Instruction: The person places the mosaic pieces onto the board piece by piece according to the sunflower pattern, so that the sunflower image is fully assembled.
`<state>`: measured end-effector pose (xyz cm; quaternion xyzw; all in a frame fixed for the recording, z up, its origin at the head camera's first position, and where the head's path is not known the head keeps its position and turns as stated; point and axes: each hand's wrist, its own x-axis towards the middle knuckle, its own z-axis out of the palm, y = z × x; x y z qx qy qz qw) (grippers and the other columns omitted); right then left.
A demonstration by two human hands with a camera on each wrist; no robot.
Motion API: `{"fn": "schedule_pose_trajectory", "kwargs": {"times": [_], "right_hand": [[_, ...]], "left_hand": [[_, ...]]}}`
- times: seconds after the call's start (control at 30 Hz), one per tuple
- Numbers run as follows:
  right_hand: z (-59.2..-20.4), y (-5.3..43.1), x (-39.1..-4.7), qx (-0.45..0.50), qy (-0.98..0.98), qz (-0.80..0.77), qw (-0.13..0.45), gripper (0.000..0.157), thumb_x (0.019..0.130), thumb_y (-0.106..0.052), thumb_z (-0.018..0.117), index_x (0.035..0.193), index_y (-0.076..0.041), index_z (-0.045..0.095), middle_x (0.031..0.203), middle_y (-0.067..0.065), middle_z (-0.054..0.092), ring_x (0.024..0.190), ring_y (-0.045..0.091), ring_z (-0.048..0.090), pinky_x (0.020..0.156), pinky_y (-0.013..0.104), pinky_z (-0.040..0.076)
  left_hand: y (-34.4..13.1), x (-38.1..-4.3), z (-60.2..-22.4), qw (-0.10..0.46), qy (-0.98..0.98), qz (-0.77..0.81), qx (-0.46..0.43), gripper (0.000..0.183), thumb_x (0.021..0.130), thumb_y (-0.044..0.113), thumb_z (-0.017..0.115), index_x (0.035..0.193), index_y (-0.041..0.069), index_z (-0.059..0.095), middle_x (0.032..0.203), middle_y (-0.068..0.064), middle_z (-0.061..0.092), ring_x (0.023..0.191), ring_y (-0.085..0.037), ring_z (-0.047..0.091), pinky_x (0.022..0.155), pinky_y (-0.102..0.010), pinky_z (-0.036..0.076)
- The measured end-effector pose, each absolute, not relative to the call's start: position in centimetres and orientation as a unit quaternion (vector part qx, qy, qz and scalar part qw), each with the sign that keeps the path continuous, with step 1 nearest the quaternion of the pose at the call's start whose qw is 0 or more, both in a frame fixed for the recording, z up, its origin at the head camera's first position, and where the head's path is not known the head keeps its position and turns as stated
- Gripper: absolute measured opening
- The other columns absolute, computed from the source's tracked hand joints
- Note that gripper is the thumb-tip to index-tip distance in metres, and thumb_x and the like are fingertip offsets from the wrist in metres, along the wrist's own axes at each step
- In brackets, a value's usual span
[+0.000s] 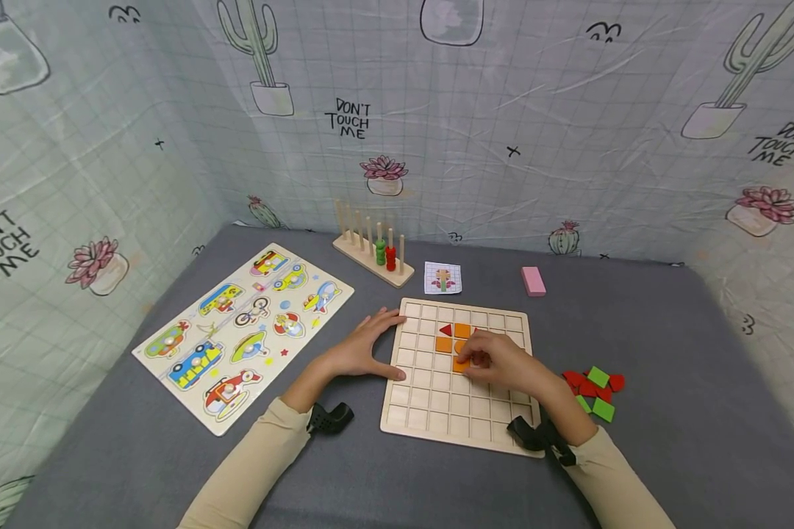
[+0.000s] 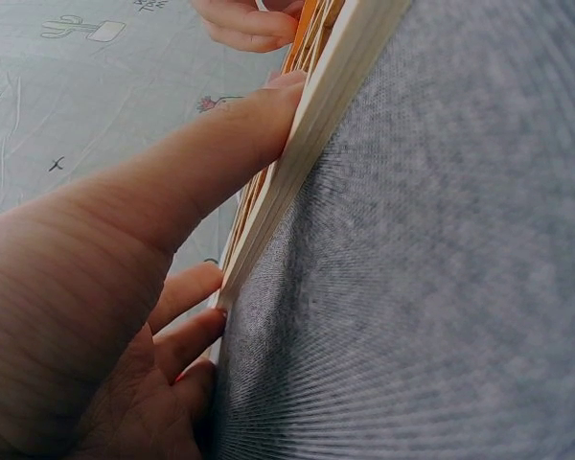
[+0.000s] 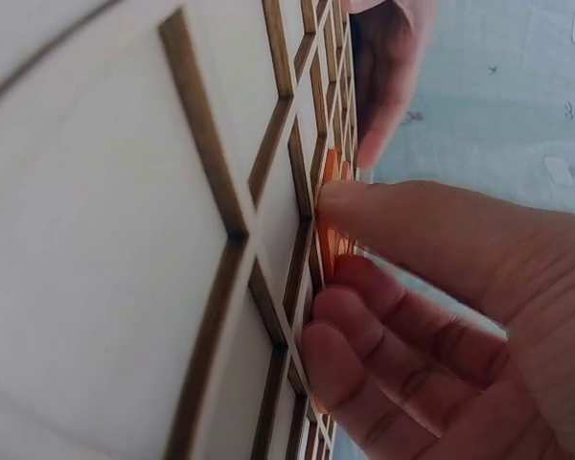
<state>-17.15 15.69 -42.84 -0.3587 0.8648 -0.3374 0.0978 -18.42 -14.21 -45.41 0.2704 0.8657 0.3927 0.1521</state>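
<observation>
A wooden grid board (image 1: pixel 430 402) lies on the grey table. My left hand (image 1: pixel 356 354) rests at its left edge, with thumb and fingers spread and touching the rim. Over the board's middle, my right hand (image 1: pixel 503 360) pinches an orange square tile (image 1: pixel 460 366) between thumb and fingers, low in a grid cell. Another orange square (image 1: pixel 444 344) and one more (image 1: pixel 462 330) sit in cells just above, beside a red triangle (image 1: pixel 445 330). My right fingers partly cover other pieces there. In the right wrist view, the thumb presses on orange tiles (image 3: pixel 332 230).
Red and green loose tiles (image 1: pixel 603 409) lie in a pile right of the board. Behind it are a pattern card (image 1: pixel 442 278), a pink block (image 1: pixel 533 281) and a peg stand (image 1: pixel 373 262) with green and red beads. A vehicle puzzle board (image 1: pixel 245 330) lies at left.
</observation>
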Motion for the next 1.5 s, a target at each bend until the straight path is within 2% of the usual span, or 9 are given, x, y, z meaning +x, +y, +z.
{"fn": "schedule_pose_trajectory", "kwargs": {"times": [0.33, 0.47, 0.7, 1.1, 1.37, 1.5], "right_hand": [[-42.8, 15.8, -17.1, -0.355, 0.867, -0.334, 0.107, 0.010, 0.085, -0.007, 0.075, 0.094, -0.008, 0.072, 0.089, 0.001, 0.060, 0.077, 0.015, 0.052, 0.065, 0.022, 0.047], [-42.5, 16.5, -17.3, -0.360, 0.857, -0.350, 0.112, 0.009, 0.087, -0.008, 0.073, 0.096, -0.008, 0.072, 0.093, 0.002, 0.062, 0.078, 0.017, 0.055, 0.068, 0.026, 0.051], [-42.2, 18.6, -17.4, -0.351, 0.860, -0.356, 0.102, 0.009, 0.090, -0.010, 0.071, 0.098, -0.007, 0.072, 0.096, 0.003, 0.064, 0.077, 0.009, 0.056, 0.067, 0.027, 0.054], [-41.3, 23.1, -16.7, -0.288, 0.886, -0.353, 0.084, 0.013, 0.089, -0.010, 0.071, 0.101, -0.005, 0.070, 0.093, -0.002, 0.061, 0.075, 0.007, 0.055, 0.071, 0.026, 0.055], [-41.7, 25.3, -16.5, -0.285, 0.890, -0.339, 0.110, 0.012, 0.084, -0.007, 0.075, 0.096, -0.006, 0.070, 0.087, 0.000, 0.060, 0.068, 0.003, 0.052, 0.058, 0.023, 0.049], [-41.8, 25.8, -16.5, -0.301, 0.881, -0.340, 0.131, 0.012, 0.083, -0.005, 0.077, 0.092, -0.007, 0.069, 0.084, 0.000, 0.059, 0.068, 0.003, 0.052, 0.057, 0.024, 0.049]], "left_hand": [[-14.2, -18.5, -45.7, 0.151, 0.866, 0.391, 0.272, 0.095, 0.075, 0.032, 0.085, 0.151, 0.007, 0.034, 0.160, -0.014, 0.021, 0.150, -0.032, 0.003, 0.122, -0.050, 0.000], [-14.2, -18.5, -45.7, 0.149, 0.866, 0.392, 0.272, 0.095, 0.075, 0.031, 0.085, 0.151, 0.006, 0.035, 0.160, -0.015, 0.022, 0.150, -0.033, 0.003, 0.122, -0.050, 0.001], [-14.3, -18.5, -45.6, 0.150, 0.868, 0.390, 0.269, 0.096, 0.075, 0.032, 0.085, 0.152, 0.008, 0.033, 0.161, -0.014, 0.021, 0.150, -0.032, 0.003, 0.121, -0.050, 0.000], [-14.3, -18.4, -45.4, 0.148, 0.866, 0.395, 0.270, 0.095, 0.075, 0.031, 0.086, 0.151, 0.007, 0.034, 0.160, -0.015, 0.021, 0.150, -0.034, 0.003, 0.121, -0.052, 0.000], [-14.3, -18.4, -45.4, 0.150, 0.867, 0.392, 0.269, 0.096, 0.075, 0.032, 0.085, 0.152, 0.008, 0.033, 0.160, -0.015, 0.021, 0.150, -0.033, 0.003, 0.121, -0.051, 0.000], [-14.3, -18.4, -45.4, 0.154, 0.869, 0.389, 0.266, 0.097, 0.075, 0.033, 0.085, 0.152, 0.009, 0.032, 0.161, -0.013, 0.020, 0.151, -0.031, 0.002, 0.122, -0.050, 0.000]]}}
